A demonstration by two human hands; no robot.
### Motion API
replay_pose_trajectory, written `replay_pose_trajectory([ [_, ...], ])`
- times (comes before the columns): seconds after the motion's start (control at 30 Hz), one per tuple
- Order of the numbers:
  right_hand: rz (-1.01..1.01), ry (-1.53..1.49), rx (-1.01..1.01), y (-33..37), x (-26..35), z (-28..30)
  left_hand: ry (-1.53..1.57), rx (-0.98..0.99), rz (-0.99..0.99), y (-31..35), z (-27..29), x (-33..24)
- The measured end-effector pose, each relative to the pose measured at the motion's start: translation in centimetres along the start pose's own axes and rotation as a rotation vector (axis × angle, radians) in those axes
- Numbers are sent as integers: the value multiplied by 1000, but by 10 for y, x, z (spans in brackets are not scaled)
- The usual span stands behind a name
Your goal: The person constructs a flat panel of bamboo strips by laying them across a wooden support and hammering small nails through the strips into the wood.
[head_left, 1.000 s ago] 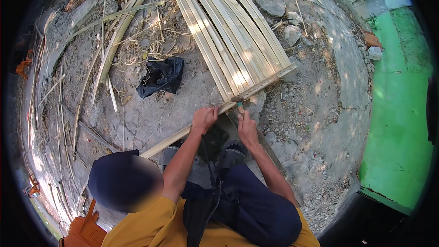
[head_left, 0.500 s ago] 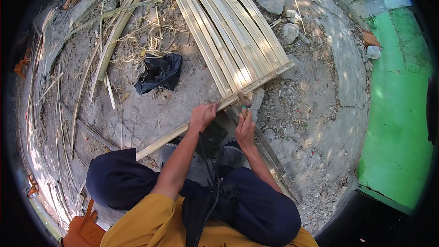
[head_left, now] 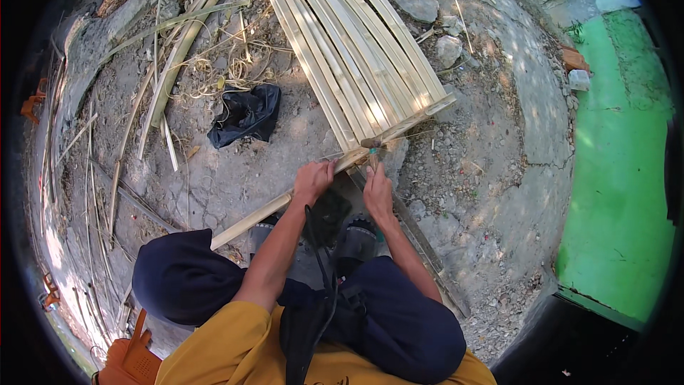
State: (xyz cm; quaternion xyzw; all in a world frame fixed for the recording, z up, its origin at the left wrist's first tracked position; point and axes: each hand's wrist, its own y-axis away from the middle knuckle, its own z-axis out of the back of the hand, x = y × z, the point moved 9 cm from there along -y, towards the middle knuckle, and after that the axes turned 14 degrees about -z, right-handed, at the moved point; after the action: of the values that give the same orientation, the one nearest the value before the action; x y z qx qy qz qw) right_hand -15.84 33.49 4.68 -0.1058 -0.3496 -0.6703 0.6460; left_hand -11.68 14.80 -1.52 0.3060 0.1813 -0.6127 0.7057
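My left hand (head_left: 313,180) is closed round a long bamboo crosspiece (head_left: 260,215), which runs from beside my left knee up to the right. Several pale split bamboo slats (head_left: 360,53) reach away from it, lying side by side with narrow gaps, their near ends at the crosspiece. In my right hand (head_left: 378,187) is a small hammer (head_left: 372,145), gripped by its handle. Its dark head is at the crosspiece, just right of my left fingers. Whether a nail is under it is too small to tell.
A black plastic bag (head_left: 246,115) lies left of the slats, near curled bamboo shavings (head_left: 239,68). Bamboo poles (head_left: 178,64) and thin strips lie on the left. A long wooden bar (head_left: 427,249) slants beside my right forearm. Stones (head_left: 417,6) and a green surface (head_left: 605,192) are right.
The hammer head has dropped and swung left onto the crosspiece, and my right hand has shifted slightly left. My left hand keeps its grip at nearly the same place.
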Motion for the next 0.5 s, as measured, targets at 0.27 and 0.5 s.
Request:
replay_pose_trajectory([
  [0.27,-52,-138,-51,20,-4,18,11,-4,-14,0,-1,5],
  [0.5,37,-6,-129,-41,5,26,9,5,-19,-3,-2,3],
])
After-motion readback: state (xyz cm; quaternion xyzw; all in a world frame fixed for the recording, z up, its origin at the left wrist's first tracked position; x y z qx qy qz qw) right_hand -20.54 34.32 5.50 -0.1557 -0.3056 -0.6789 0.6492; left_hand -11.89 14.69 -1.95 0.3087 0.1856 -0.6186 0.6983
